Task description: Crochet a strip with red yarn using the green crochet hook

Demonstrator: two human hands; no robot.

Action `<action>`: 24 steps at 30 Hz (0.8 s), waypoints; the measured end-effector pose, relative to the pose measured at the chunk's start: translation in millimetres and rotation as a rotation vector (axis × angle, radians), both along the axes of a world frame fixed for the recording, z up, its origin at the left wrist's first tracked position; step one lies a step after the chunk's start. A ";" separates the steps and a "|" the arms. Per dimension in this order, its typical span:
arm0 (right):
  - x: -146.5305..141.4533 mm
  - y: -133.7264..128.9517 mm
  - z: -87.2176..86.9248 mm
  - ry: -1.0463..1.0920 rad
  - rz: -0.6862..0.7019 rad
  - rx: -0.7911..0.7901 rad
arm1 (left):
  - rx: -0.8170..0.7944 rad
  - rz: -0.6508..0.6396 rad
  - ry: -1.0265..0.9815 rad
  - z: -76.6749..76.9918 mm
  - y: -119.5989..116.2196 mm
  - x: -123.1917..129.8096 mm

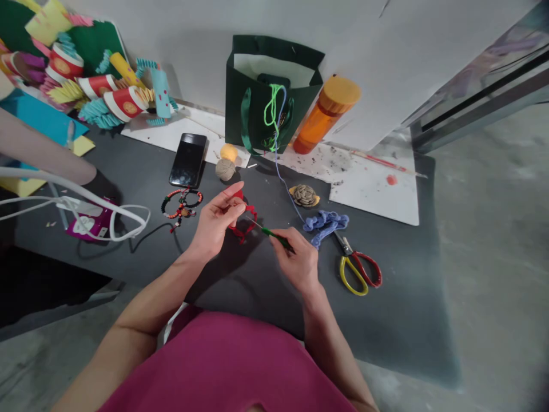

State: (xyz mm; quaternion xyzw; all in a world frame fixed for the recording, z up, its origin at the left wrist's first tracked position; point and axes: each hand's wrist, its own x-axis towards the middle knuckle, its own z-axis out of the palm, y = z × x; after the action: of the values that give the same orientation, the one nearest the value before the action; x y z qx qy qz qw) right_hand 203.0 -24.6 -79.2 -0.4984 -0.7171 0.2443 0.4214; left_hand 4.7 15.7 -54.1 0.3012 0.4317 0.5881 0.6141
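My left hand (218,222) is closed in a pinch on a piece of red yarn work (241,233), which loops down behind the fingertips. In my right hand (297,257) is a crochet hook with a green handle (278,239); its thin metal shaft points left and reaches the red yarn beside my left fingertips. Whether the tip sits inside a loop is too small to tell. Blue yarn (326,223) lies bundled just right of the hook, and scissors (358,269) with one yellow and one red handle rest beyond it.
Behind my hands are a phone (189,160), beaded bracelets (180,203), a small yarn ball (225,169) and a coiled beige piece (304,195). A dark green paper bag (240,86) and an orange bottle (319,123) stand at the wall. White cables (128,220) hang at left.
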 end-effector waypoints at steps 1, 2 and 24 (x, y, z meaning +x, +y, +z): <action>3.5 0.9 0.7 0.024 0.031 -0.053 | 0.011 0.014 0.008 0.4 -0.2 -0.3; 6.7 1.4 1.7 0.066 0.058 -0.116 | 0.022 0.031 0.020 0.7 -0.5 -0.7; 1.0 -0.5 5.0 0.770 -0.026 -0.285 | -0.022 -0.166 0.029 -4.4 -4.4 2.4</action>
State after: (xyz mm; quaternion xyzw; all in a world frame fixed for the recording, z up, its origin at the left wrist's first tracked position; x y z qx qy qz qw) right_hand 204.0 -25.2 -74.2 -0.4329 -0.4596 0.5044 0.5890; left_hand 7.1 11.3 -58.5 0.3376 0.4204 0.5261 0.6577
